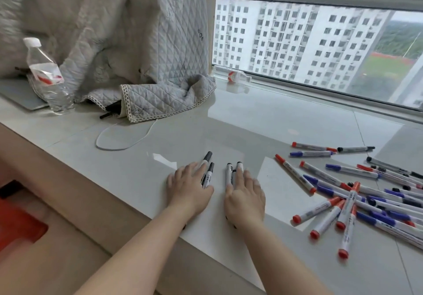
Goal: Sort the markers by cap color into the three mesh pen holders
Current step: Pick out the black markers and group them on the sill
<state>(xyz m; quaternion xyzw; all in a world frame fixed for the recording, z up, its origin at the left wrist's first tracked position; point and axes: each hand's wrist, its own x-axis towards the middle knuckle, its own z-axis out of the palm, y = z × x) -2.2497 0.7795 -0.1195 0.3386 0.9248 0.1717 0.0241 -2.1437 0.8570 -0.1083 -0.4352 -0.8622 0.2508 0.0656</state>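
Note:
On the glossy sill point(251, 120), my left hand point(188, 188) lies flat with straight fingers on two black-capped markers point(207, 168). Close beside it, my right hand point(245, 194) rests the same way on two more black-capped markers point(230, 172). All of these point away from me, caps far. At the right lies a loose heap of markers point(357, 198) with red, blue and black caps, crossing one another. No mesh pen holder shows in this view.
A water bottle point(47, 74) stands at the far left by a grey quilted cloth point(148, 70) and a flat grey slab point(20, 95). A white cable point(121, 139) loops in front. A small bottle point(239, 77) lies at the window. The sill's front edge drops off near my wrists.

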